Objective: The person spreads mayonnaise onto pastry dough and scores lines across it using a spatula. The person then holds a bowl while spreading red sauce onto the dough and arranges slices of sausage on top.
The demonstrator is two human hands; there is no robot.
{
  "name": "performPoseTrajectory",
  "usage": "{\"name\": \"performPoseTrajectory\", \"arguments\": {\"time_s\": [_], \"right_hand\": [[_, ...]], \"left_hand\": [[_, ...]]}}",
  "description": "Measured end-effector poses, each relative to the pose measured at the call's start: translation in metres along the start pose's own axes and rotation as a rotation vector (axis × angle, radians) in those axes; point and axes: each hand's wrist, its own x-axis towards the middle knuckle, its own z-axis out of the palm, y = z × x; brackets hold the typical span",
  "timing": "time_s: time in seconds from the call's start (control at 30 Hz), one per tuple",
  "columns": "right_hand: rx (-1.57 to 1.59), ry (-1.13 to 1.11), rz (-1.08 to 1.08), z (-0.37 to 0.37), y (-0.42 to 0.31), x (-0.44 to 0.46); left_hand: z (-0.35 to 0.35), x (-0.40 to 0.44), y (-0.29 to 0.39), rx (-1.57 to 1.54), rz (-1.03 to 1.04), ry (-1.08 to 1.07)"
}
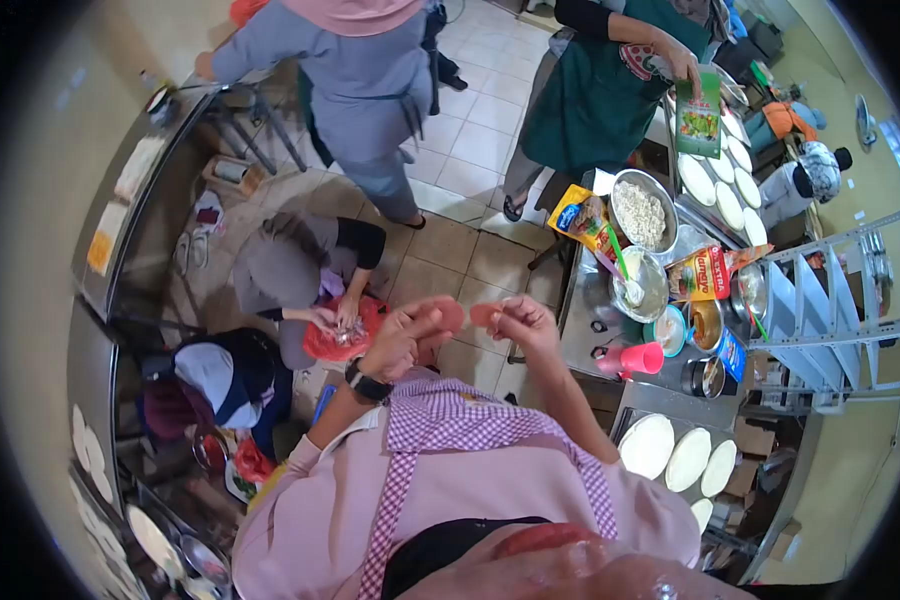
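My left hand (402, 342), with a dark watch at the wrist, pinches a thin round pink meat slice (451, 314) in front of my chest. Level with it, my right hand (532, 324) grips another pink meat slice (482, 314) between thumb and fingers. The two slices face each other with a small gap between them. Both hands are in the air over the tiled floor, above my checked apron (460, 428). The exact kind of meat cannot be made out.
At right, a metal table (582, 318) carries a bowl of white chunks (639, 212), a mixing bowl (638, 284), a pink cup (642, 357) and sauce packs. Flat dough rounds (647, 445) lie nearby. A person crouches by a red plastic bag (332, 338); others stand ahead.
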Motion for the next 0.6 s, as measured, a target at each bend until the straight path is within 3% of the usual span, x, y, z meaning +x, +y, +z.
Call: {"name": "performPoseTrajectory", "arguments": {"time_s": [0.1, 0.37, 0.6], "right_hand": [[0.104, 0.082, 0.01, -0.004, -0.013, 0.046], [0.063, 0.301, -0.058, -0.043, -0.045, 0.195], [0.021, 0.142, 0.08, -0.023, -0.084, 0.382]], "left_hand": [[-0.026, 0.028, 0.054, -0.042, -0.016, 0.022], [-0.091, 0.123, 0.155, -0.061, 0.277, 0.185], [-0.137, 0.194, 0.196, -0.269, 0.401, 0.452]]}}
